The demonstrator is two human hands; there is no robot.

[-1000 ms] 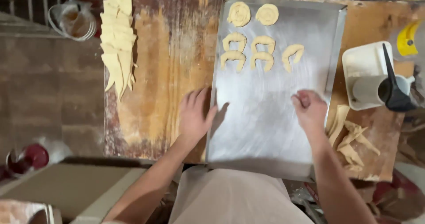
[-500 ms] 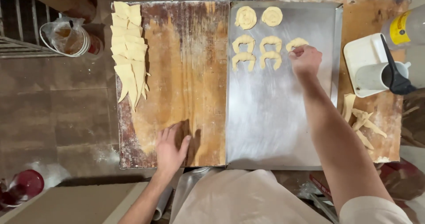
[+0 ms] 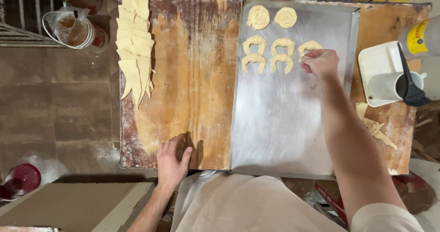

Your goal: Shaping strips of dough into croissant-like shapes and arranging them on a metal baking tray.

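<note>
The right hand (image 3: 321,63) reaches across a metal baking tray (image 3: 284,126) and rests on the tray's far right part, its fingers curled loosely down over a curved, crescent-shaped piece of raw dough (image 3: 310,46); the fingertips touch or pinch the near edge of that piece, though whether they truly grip it cannot be told from above. This dough piece lies at the right end of a row of shaped crescents (image 3: 268,53), four of which sit in two pairs just to its left, and beyond them, near the tray's far edge, lie two round coiled dough pieces (image 3: 272,17). The left hand (image 3: 171,159) lies flat and open, palm down, on the near edge of a worn, floured wooden board (image 3: 192,76), holding nothing, fingers spread slightly. The tray lies on the right part of this board. Along the board's left edge runs a stack of cut dough triangles (image 3: 134,44), overlapping one another. To the right of the tray stands a white tub (image 3: 381,71) with a white cup (image 3: 387,85) and a dark-handled brush (image 3: 410,87) in it, and near it lie dough scraps (image 3: 373,124). A plastic-lined bucket (image 3: 73,28) stands on the floor to the left
</note>
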